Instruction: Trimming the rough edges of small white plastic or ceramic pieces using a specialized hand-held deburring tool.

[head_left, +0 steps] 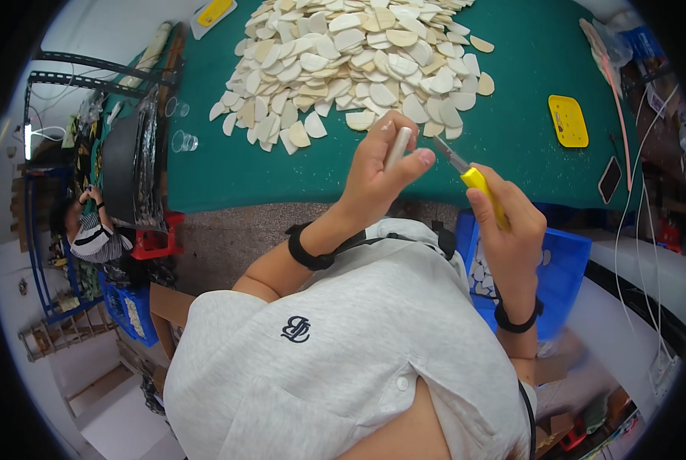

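Where the left hand (375, 162) curls, a piece (397, 149) (pale) sits pinched.

One knife (474, 179), two cups (181, 142)

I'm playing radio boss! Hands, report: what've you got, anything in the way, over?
Left fingers holding pale piece. Right fingers gripping yellow knife, blade out, apart from piece. Maybe in the way: left thumb, near blade.

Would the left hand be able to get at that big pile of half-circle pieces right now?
Probably yes. The left hand is right by the pile's near edge, and nothing seems to stand between them. It already holds a pale piece, though, so its grip isn't free.
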Demonstrator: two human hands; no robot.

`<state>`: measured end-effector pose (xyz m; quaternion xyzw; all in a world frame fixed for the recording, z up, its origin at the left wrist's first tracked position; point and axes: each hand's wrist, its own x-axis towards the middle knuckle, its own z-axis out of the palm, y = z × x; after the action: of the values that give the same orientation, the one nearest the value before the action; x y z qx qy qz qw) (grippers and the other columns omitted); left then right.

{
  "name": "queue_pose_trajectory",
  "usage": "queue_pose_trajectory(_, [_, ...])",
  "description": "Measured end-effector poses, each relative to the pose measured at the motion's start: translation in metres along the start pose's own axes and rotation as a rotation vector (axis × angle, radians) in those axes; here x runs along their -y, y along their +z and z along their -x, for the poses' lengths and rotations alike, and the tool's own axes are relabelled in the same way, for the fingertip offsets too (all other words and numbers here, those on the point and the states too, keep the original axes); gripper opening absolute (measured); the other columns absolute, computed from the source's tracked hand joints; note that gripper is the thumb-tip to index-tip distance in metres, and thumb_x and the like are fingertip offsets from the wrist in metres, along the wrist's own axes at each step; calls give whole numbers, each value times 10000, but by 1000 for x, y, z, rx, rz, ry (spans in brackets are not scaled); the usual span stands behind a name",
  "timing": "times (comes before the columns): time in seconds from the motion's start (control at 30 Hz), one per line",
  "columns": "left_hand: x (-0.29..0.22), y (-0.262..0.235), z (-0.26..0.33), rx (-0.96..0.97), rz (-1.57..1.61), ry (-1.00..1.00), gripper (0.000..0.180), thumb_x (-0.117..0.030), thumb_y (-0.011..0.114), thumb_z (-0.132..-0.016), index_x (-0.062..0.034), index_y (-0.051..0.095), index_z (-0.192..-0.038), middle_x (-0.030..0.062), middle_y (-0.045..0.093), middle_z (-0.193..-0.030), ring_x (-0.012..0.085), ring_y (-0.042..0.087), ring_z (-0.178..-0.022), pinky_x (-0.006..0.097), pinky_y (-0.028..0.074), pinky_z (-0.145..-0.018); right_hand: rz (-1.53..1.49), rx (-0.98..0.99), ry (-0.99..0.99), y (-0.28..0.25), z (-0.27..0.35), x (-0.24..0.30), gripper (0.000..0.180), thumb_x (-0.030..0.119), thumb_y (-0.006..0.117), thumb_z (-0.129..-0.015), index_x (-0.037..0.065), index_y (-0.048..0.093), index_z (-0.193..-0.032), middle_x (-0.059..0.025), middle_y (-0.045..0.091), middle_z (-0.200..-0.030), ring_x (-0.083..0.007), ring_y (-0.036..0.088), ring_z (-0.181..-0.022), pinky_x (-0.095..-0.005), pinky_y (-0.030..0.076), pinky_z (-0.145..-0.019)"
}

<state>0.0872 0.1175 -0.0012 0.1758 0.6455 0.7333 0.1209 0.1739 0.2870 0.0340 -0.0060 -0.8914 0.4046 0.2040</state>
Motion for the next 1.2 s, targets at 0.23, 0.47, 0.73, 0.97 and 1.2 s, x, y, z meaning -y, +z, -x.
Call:
queue_pose_trajectory(0.23, [-6, 6, 5, 65, -126, 26, 339, -336, 653, -853, -38, 504, -910, 32, 434, -796, 126, 409, -737, 261, 353, -646, 66, 47, -144, 1, -2, 6, 260, 147, 711, -794, 58, 672, -1035, -54, 566, -644, -176, 522, -488, -272, 399, -450])
queue_pose_trajectory(0.47, [-8, 5, 9, 50, -159, 64, 329, -342, 629, -883, -36, 507, -893, 47, 442, -783, 155, 414, -720, 275, 350, -635, 120, 57, -204, 0, -1, 6, 268, 161, 711, -792, 63, 673, -1038, -44, 554, -634, -175, 515, -475, -280, 389, -439])
queue_pose_trajectory(0.73, [-4, 5, 11, 11, -178, 148, 297, -307, 651, -871, -42, 518, -864, 50, 445, -748, 167, 408, -688, 286, 340, -607, 165, 64, -228, -1, 0, 9, 265, 170, 708, -794, 69, 674, -1037, -40, 534, -622, -177, 500, -466, -286, 382, -436])
queue_pose_trajectory(0.97, [-2, 6, 14, -2, -149, 105, 287, -292, 662, -863, -41, 525, -842, 51, 450, -736, 171, 409, -683, 289, 341, -605, 215, 46, -258, -1, 1, 8, 270, 174, 716, -782, 61, 681, -1024, -34, 525, -613, -173, 495, -462, -282, 378, -434])
queue_pose_trajectory(1.2, [-3, 6, 15, -10, -157, 80, 293, -294, 668, -857, -35, 535, -826, 56, 464, -718, 179, 424, -677, 298, 347, -601, 217, 50, -266, -1, 0, 7, 274, 168, 724, -772, 59, 683, -1019, -31, 517, -606, -165, 487, -456, -279, 373, -431])
